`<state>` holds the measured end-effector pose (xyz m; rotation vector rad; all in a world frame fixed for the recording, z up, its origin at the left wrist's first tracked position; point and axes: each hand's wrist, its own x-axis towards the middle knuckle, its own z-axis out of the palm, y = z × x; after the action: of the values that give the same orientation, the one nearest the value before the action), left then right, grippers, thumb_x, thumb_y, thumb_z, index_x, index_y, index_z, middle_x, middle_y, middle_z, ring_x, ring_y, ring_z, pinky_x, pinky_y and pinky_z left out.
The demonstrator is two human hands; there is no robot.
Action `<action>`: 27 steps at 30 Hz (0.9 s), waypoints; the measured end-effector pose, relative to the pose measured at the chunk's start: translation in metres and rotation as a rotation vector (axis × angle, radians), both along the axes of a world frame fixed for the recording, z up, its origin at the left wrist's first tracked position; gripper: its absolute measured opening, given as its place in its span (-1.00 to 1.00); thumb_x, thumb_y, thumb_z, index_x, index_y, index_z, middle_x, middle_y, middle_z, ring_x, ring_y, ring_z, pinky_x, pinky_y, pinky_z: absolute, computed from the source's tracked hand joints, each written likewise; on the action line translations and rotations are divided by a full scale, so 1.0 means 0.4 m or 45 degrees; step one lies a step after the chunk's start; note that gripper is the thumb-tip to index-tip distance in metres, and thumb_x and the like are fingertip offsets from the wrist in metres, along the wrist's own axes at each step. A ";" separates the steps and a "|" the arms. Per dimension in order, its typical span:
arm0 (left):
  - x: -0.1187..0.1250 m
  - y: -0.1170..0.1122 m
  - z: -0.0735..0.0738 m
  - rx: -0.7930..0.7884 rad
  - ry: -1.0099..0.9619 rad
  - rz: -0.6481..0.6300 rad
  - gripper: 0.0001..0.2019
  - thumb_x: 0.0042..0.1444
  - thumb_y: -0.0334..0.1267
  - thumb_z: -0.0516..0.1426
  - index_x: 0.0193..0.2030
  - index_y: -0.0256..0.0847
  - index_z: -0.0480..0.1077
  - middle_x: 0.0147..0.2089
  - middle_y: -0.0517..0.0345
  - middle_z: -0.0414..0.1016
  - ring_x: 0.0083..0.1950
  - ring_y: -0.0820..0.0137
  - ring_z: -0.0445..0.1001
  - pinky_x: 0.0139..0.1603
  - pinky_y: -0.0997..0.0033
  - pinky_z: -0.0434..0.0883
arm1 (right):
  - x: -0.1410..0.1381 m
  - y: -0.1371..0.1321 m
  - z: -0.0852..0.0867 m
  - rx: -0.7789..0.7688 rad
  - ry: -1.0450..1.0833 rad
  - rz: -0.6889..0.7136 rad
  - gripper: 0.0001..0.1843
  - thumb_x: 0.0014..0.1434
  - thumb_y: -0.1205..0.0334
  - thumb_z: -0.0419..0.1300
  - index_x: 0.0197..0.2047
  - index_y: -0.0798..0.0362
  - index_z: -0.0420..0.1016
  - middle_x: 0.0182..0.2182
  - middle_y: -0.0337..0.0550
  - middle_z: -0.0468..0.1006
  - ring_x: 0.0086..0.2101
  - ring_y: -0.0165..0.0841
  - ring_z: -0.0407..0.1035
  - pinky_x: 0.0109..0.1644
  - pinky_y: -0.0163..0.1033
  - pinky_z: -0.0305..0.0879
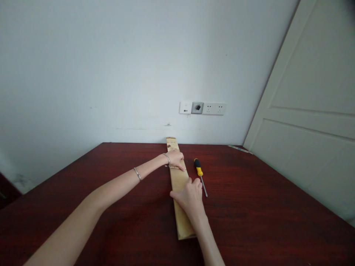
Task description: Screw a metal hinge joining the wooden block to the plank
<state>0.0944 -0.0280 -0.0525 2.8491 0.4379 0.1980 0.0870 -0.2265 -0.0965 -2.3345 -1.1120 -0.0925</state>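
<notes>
A long, narrow, tan wooden board [179, 180] lies flat on the dark red table, its far end close to the wall. Patches of its surface near that end look worn or peeled. My left hand [175, 158], with bracelets on the wrist and forearm, is closed over the board's far half. Nearer to me, my right hand [192, 195] spans the board, thumb at its left edge and fingers bent over its right edge. A screwdriver [198, 167] with a black and yellow handle lies just right of the board, touched by neither hand.
The table [249, 207] reaches back to a white wall [124, 74] with sockets [213, 108] and a plugged-in black item [198, 107]. A thin, pale strip [240, 149] lies at the back right edge. A white panelled door [310, 111] stands on the right.
</notes>
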 end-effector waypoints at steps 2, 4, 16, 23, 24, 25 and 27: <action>0.006 -0.001 0.000 0.104 0.110 -0.011 -0.59 -0.45 0.07 0.37 -0.53 -0.21 0.47 -0.37 -0.07 0.56 -0.16 0.03 0.47 -0.16 0.28 0.26 | -0.001 0.001 -0.004 -0.008 0.004 -0.001 -0.38 -0.26 0.01 0.26 -0.19 0.33 0.41 -0.23 0.20 0.35 -0.17 0.02 0.30 -0.10 -0.08 0.22; 0.010 -0.004 0.001 0.174 0.167 -0.024 -0.55 -0.43 0.07 0.37 -0.42 -0.20 0.51 -0.32 -0.07 0.57 -0.17 0.05 0.48 -0.20 0.30 0.28 | -0.001 0.002 -0.007 -0.011 0.013 -0.002 -0.37 -0.26 0.01 0.27 -0.19 0.34 0.41 -0.23 0.21 0.35 -0.17 0.02 0.30 -0.11 -0.07 0.23; -0.156 0.043 0.122 -0.242 -0.203 -0.019 -0.23 -0.26 -0.10 0.33 0.16 -0.27 0.29 0.09 -0.03 0.41 0.05 0.14 0.38 0.06 0.35 0.26 | 0.015 -0.013 0.003 0.033 0.047 -0.022 -0.39 -0.25 -0.01 0.28 -0.19 0.29 0.42 -0.23 0.22 0.35 -0.15 0.05 0.31 -0.08 -0.07 0.23; -0.261 0.059 0.135 -0.212 -0.010 0.184 -0.30 -0.38 -0.18 0.34 0.02 -0.25 0.38 0.02 0.03 0.47 0.06 0.10 0.38 0.05 0.36 0.25 | 0.035 -0.027 0.015 0.040 0.084 -0.019 -0.37 -0.18 -0.04 0.24 -0.14 0.31 0.42 -0.25 0.20 0.34 -0.15 0.09 0.29 -0.03 -0.03 0.21; -0.264 0.061 0.126 -0.161 0.054 0.209 -0.34 -0.38 -0.18 0.34 -0.02 -0.27 0.40 -0.01 0.02 0.48 0.02 0.10 0.40 0.01 0.36 0.27 | 0.037 -0.029 0.018 0.042 0.092 -0.018 -0.37 -0.17 -0.04 0.23 -0.13 0.30 0.42 -0.25 0.19 0.34 -0.15 0.09 0.29 -0.04 -0.03 0.21; -0.263 0.062 0.115 -0.118 0.120 0.224 -0.39 -0.39 -0.16 0.33 -0.08 -0.27 0.42 -0.06 0.02 0.50 -0.02 0.10 0.42 -0.03 0.37 0.29 | 0.038 -0.030 0.021 0.046 0.097 -0.018 -0.37 -0.16 -0.05 0.23 -0.13 0.30 0.42 -0.26 0.19 0.34 -0.16 0.08 0.29 -0.04 -0.03 0.22; -0.258 0.064 0.091 -0.077 0.212 0.232 -0.46 -0.40 -0.13 0.34 -0.18 -0.26 0.44 -0.15 0.06 0.52 -0.10 0.13 0.44 -0.11 0.38 0.31 | 0.041 -0.032 0.027 0.058 0.097 -0.024 -0.38 -0.15 -0.05 0.22 -0.12 0.29 0.42 -0.26 0.18 0.33 -0.16 0.07 0.29 -0.07 -0.03 0.23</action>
<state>-0.0088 -0.0023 -0.0160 2.7761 0.7256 -0.0196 0.1032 -0.2394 -0.0856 -2.2891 -1.0408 -0.0351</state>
